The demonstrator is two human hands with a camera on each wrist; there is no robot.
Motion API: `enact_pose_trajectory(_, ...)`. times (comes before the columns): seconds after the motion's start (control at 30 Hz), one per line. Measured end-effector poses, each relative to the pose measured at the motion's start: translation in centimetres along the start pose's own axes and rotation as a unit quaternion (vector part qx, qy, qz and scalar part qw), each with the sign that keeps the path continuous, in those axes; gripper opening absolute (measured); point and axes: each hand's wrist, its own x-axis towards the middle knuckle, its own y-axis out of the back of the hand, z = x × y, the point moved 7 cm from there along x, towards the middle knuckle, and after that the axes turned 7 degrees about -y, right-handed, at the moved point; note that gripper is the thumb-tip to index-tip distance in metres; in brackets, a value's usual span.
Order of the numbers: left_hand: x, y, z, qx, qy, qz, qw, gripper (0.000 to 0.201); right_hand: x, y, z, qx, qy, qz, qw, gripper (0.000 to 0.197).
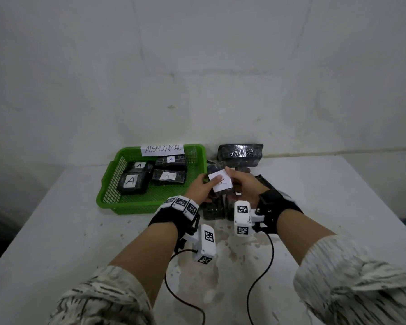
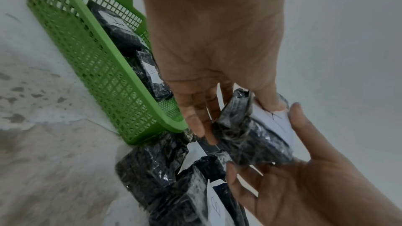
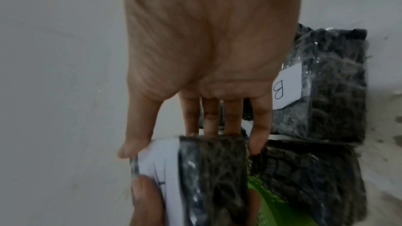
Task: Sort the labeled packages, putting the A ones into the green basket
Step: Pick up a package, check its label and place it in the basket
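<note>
A black wrapped package with a white "A" label (image 1: 220, 184) is held above the table, just right of the green basket (image 1: 150, 204). My left hand (image 1: 209, 187) grips its left end, thumb on the label and fingers underneath. My right hand (image 1: 231, 182) pinches its right end, thumb on the label's top edge. The left wrist view shows the package (image 2: 250, 137) between both hands, beside the basket (image 2: 97, 75). From the right wrist it (image 3: 213, 169) sits between thumb and fingers. Several "A" packages (image 1: 133, 184) lie inside the basket.
The basket's far rim carries a paper sign reading "ABNORMAL" (image 1: 162, 149). More black packages (image 1: 212, 208) lie on the white table under my hands, one labelled "B" (image 3: 326, 92). A larger black bundle (image 1: 240, 154) stands against the wall. Cables (image 1: 263, 273) trail from my wrists.
</note>
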Motion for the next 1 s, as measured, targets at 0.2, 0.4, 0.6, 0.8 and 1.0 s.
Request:
enact_pose_trajectory(0.2, -0.6, 0.0, 0.1, -0.022, 0.026, -0.003, 0.999, 0.049, 0.5, -0.7, -0.8, -0.039, 0.075, 0.086, 0.993, 0.04)
enact_pose_trajectory(0.4, 0.1, 1.3, 0.3, -0.054, -0.004, 0.049, 0.997, 0.042, 0.7, -2.1, -0.4, -0.009, 0.062, 0.017, 0.998, 0.021)
enact_pose_trajectory(0.6, 0.1, 0.7, -0.4, -0.109, 0.03, 0.011, 0.993, 0.04, 1.0, -1.9, -0.2, 0.026, 0.091, 0.033, 0.995, 0.021)
enact_pose_trajectory(0.8, 0.2, 1.3, -0.8, -0.123, 0.008, 0.043, 0.991, 0.039, 1.1, -2.6, 1.0, 0.026, 0.066, -0.014, 0.997, 0.024)
enact_pose_trajectory(1.0, 0.4, 2.4, -0.9, 0.005, -0.045, 0.102, 0.994, 0.048, 1.3, -1.5, 0.6, -0.083, 0.129, 0.088, 0.984, 0.076)
